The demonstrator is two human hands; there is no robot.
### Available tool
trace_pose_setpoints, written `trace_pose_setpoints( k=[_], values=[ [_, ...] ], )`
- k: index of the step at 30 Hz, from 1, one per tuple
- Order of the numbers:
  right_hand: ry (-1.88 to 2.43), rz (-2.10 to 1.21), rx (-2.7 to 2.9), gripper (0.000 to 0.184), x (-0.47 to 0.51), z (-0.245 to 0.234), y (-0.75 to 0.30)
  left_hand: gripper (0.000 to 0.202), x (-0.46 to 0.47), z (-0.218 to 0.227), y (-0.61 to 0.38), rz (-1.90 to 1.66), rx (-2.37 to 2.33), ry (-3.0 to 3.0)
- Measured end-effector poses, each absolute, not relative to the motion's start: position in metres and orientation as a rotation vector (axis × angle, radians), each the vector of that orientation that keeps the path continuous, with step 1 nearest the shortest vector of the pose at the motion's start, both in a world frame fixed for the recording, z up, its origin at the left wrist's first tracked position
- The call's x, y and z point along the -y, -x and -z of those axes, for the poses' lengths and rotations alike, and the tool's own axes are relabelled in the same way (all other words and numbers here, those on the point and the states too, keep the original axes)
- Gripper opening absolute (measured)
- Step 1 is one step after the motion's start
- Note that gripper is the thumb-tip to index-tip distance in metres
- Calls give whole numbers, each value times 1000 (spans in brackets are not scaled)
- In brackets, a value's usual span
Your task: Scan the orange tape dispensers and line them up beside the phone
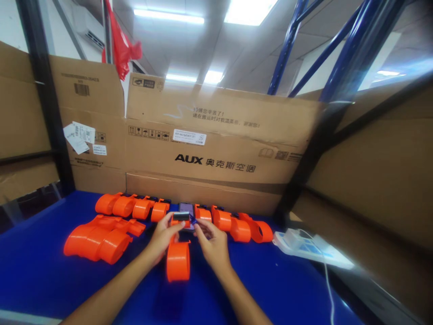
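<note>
Bright orange plastic ring (pixel 178 262) is over the middle of the blue tabletop (pixel 280 289), its far end apparently pinched by the left hand (pixel 161 239); the right hand (pixel 214 243) pinches a small dark-blue piece (pixel 192 220) beside it. Work looks partway: the far-left row of orange rings (pixel 123 206) shows dark parts (pixel 153 199), the near-left orange pile (pixel 88 241) none. The held ring looks smooth and shiny, with a black strip (pixel 181 217) at its far end.

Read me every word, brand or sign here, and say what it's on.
"AUX 奥克斯空调", cardboard panel.
"师傅您辛苦了!", same panel, higher.
"请在搬运时对我温柔些, 谢谢您!", beneath that.
Arrow and umbrella symbols, same panel.
Too small or blurred: white label, left papers, barcode, phone screen, remaining print.
</note>
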State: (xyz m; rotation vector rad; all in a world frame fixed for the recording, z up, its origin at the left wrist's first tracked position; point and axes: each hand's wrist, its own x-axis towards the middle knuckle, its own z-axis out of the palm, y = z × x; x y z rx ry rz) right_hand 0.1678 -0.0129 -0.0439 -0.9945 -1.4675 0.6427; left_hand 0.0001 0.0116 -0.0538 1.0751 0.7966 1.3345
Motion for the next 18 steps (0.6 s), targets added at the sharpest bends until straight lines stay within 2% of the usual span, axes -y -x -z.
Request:
trace_pose_setpoints(
  k=[7, 18],
  values=[
    [1016, -492, 1656, 19, 18, 42, -169, 44, -7, 50, -1, -1335, -761, -1141],
    [1076, -170, 1988, 16, 18, 36, -182, 45, -5, 51, -1, -1318, -751, -1173]
  ],
)
